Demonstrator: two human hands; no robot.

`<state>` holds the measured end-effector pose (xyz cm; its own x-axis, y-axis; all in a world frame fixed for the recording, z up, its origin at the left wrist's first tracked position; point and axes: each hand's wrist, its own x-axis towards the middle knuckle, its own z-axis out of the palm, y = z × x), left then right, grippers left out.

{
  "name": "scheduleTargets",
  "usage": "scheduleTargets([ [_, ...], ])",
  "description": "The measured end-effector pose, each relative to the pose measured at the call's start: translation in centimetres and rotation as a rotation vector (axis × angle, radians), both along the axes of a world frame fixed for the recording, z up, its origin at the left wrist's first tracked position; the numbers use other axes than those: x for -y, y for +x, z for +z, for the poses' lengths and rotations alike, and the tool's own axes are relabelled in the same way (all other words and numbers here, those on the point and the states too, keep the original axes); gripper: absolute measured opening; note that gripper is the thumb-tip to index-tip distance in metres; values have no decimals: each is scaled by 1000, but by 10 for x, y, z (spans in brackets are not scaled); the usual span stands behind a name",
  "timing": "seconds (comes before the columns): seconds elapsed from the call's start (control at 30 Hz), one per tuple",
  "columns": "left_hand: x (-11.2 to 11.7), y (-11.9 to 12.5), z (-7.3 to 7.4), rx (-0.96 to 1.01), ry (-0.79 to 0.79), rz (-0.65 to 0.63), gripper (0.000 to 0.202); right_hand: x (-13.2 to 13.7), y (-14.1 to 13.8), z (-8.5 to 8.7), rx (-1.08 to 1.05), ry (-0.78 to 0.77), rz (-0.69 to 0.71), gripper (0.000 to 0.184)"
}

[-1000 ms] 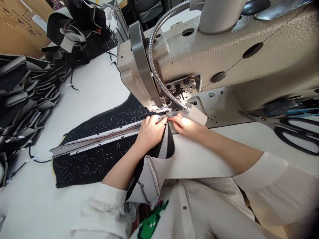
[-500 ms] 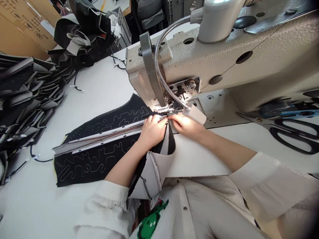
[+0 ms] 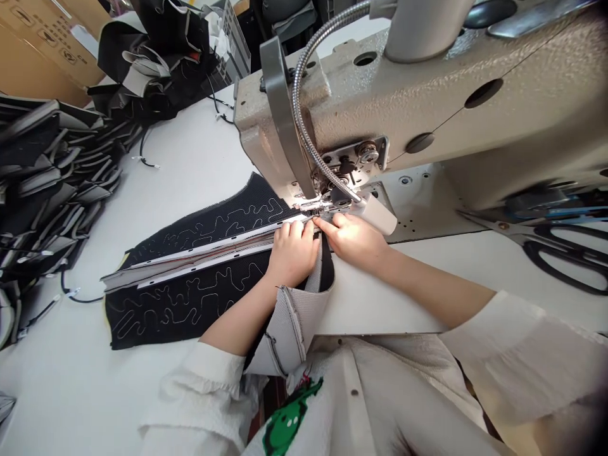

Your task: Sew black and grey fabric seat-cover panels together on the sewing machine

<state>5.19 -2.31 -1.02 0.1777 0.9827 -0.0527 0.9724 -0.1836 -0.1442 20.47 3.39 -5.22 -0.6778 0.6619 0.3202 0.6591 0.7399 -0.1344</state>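
Note:
A black fabric piece [image 3: 175,304] with a pale winding line on its surface lies across the table, its right end under the sewing machine's needle area. Along its middle runs a white strip [image 3: 209,245] with small dark slots, beside an open grey fold. My left hand [image 3: 292,253] is closed over the fabric's edge just left of the presser foot [image 3: 311,206]. My right hand [image 3: 358,240] has its index finger stretched to the strip's end at the foot, the other fingers curled in; the fabric's edge is pinched there. The fabric's grey backing [image 3: 289,329] hangs folded toward my lap.
The sewing machine [image 3: 351,101] spans the upper right, with a lamp on a flexible metal hose [image 3: 304,82]. Black-handled scissors [image 3: 560,250] lie at the right. Stacked fabric pieces [image 3: 52,171] with cables fill the left, near a cardboard box [image 3: 47,47] and a grey crate [image 3: 232,47].
My right index finger has moved left along the strip, nearer my left hand. My left hand's fingers have shifted back slightly from the foot. The view has tilted a little.

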Motion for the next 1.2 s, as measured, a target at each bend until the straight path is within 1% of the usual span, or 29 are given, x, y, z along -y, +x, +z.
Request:
scheduleTargets([
  [0.17, 0, -1, -1, -8, 16, -7, 47, 2, -1, -4, 80, -17, -16, 42],
  [0.4, -2, 6, 4, -44, -5, 35, 47, 0, -8, 7, 17, -103, -70, 38],
  [0.53, -6, 6, 4, -58, -16, 19, 47, 3, -10, 9, 43, -147, -79, 41],
  [0.6, -9, 4, 4, -59, -16, 18, 48, 4, -9, 7, 56, -142, -62, 43],
  [0.67, -10, 2, 5, -51, -21, 21, 48, 5, -3, 4, 20, -101, -34, 42],
  [0.73, -7, 0, 7, -32, -42, 20, 49, 7, 7, 3, -63, -58, 7, 39],
  [0.8, 2, -2, 12, -13, -71, -5, 59, 13, 20, 3, -142, -61, 77, 34],
  [0.87, 16, -2, 17, -31, -99, -55, 76, 21, 31, 4, -187, -93, 195, 31],
  [0.93, 28, 1, 22, -90, -140, -84, 85, 30, 37, 6, -206, -121, 332, 27],
  [1.0, 35, 8, 26, -166, -209, -66, 84, 37, 37, 6, -206, -139, 471, 26],
  [1.07, 36, 15, 29, -220, -291, -20, 82, 40, 34, 6, -196, -167, 565, 26],
  [1.2, 29, 23, 30, -237, -388, 87, 75, 40, 33, 7, -210, -224, 610, 30],
])
